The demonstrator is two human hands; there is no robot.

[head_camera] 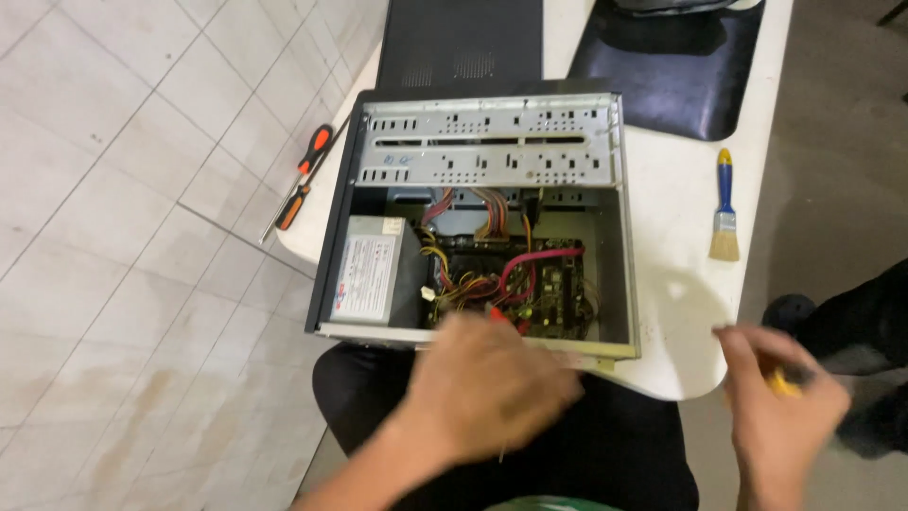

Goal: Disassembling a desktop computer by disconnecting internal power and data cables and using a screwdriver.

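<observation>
The left hand (pixel 492 383) rests spread on the near rim of the open computer case (pixel 478 218) at the table's (pixel 676 312) near edge, while the right hand (pixel 785 412), off that edge, closes around a yellow tool (pixel 783 383).

Bare hands (pixel 492 383), bare forearms, no sleeves, dark trousers (pixel 624 445)
</observation>
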